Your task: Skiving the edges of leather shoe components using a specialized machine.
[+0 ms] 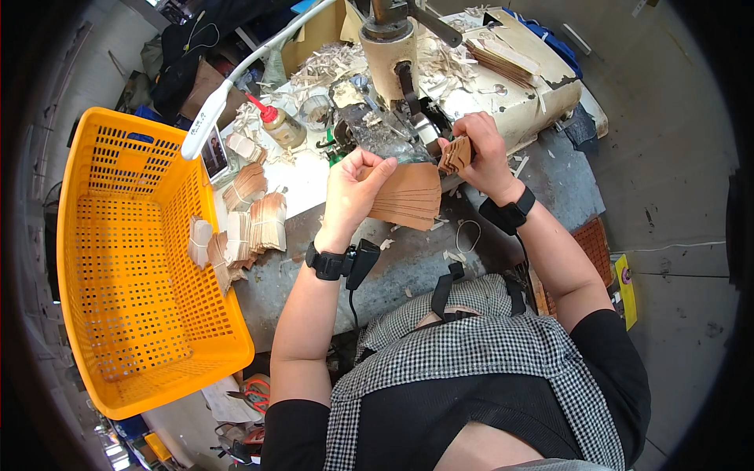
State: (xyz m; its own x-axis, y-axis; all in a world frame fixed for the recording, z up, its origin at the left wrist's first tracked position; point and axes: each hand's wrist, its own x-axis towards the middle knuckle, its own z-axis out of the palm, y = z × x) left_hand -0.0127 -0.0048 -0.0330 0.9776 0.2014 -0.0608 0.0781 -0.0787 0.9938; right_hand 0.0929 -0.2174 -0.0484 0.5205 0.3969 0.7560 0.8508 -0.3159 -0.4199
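My left hand point(357, 188) is closed on a fanned stack of tan leather pieces point(407, 196), its thumb on top near the left end. My right hand point(483, 153) grips a smaller bunch of tan pieces point(455, 155) between thumb and fingers, just off the stack's upper right corner. Both hands are in front of a cream machine point(391, 67) with a metal working head point(426, 129). Left of my left hand, several bundles of similar pieces point(267, 221) lie on the bench, some tied with bands.
A yellow perforated basket point(145, 298) stands at the left. Near it are a bottle with a red spout point(283, 125) and a white lamp arm point(208, 118). Pale scraps point(330, 67) surround the machine. A loose rubber band point(468, 235) lies on the grey bench point(314, 290). Orange-handled scissors point(255, 391) are lower left.
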